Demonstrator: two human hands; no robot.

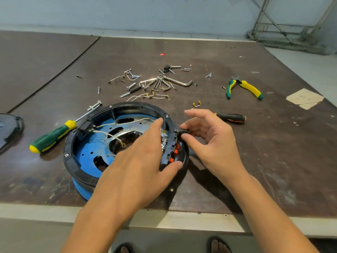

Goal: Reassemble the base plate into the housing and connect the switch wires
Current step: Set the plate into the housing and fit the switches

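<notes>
A round black housing (pixel 85 172) with a blue outer wall lies open on the table in front of me. A blue base plate (pixel 85 143) with oval cut-outs sits inside it, and white wires (pixel 102 133) with ring terminals run loose across the plate. A black switch block with orange buttons (pixel 173 150) sits in the housing's right rim. My left hand (pixel 142 152) lies over the plate, fingers reaching to the rim and thumb pressing the block's lower end. My right hand (pixel 209 136) pinches a small black part (pixel 183 132) at the block's upper end.
A green and yellow screwdriver (pixel 52 136) lies left of the housing, an orange and black one (pixel 231 118) to the right. Yellow-green pliers (pixel 244 88), hex keys (pixel 164 83), loose screws and spare terminals are scattered behind. A black cover (pixel 11 128) sits at the far left edge.
</notes>
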